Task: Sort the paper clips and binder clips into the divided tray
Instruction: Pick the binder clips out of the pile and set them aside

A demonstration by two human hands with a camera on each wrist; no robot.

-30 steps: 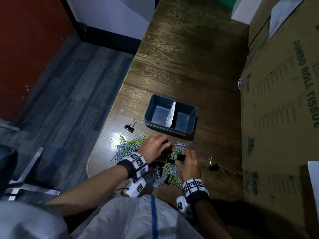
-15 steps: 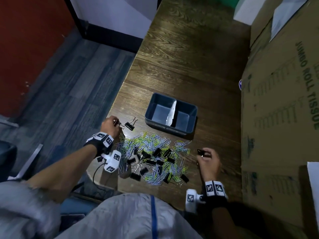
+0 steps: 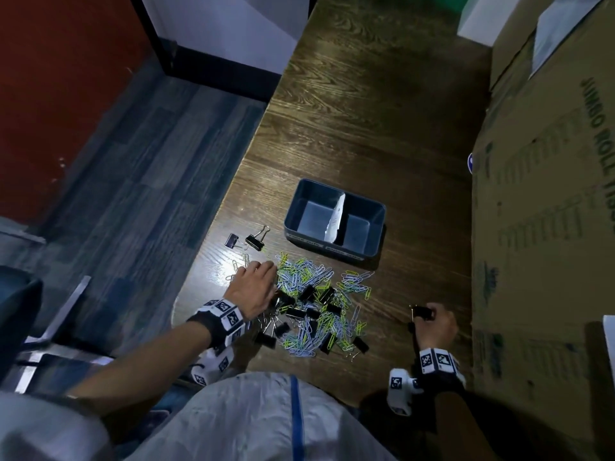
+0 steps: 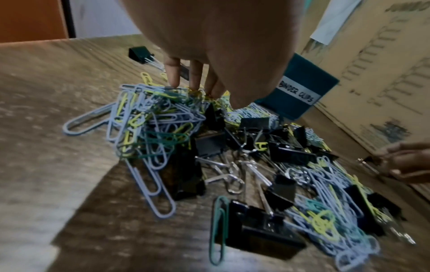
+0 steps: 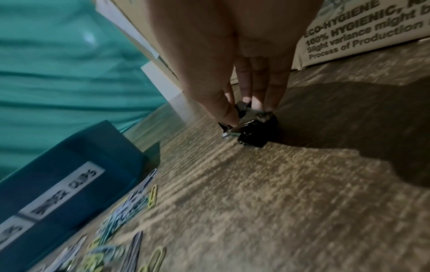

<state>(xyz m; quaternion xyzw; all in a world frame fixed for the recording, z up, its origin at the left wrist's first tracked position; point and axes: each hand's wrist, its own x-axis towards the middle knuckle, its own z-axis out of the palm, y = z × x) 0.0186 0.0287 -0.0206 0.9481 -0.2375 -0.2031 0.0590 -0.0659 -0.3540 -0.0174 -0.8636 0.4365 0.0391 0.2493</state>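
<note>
Two binder clips (image 3: 246, 241) lie far left on the table (image 3: 382, 111). Left hand (image 3: 254, 287), fingers straight, touches the left edge of the pile (image 3: 316, 307) of paper clips and black binder clips. Tray (image 3: 334, 221), both halves empty, sits just beyond the pile. Right hand (image 3: 432, 324), near right, pinches one clip (image 5: 253, 128) against the table.

dark wood table (image 3: 366, 134); big cardboard box (image 3: 545, 227) on its right w/ green print; blue-grey floor (image 3: 133, 211) left.
</note>
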